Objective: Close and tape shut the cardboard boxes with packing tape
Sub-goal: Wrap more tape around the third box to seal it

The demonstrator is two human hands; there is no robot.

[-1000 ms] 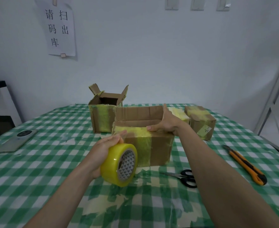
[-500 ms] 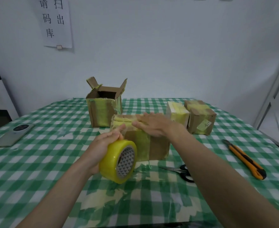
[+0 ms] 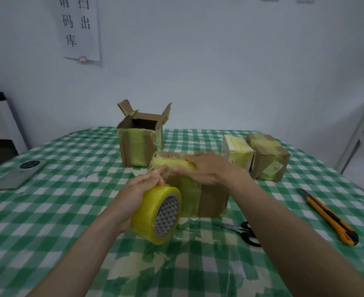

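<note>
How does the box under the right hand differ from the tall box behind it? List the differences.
1. The near box has its flaps down, pressed flat by the right hand; the tall box stands with its flaps up and its inside showing.
2. The near box is low and wide; the tall box is narrower and higher.
3. Only the near box is being handled; the tall box stands untouched.

Both are brown cardboard carrying yellowish tape.
</note>
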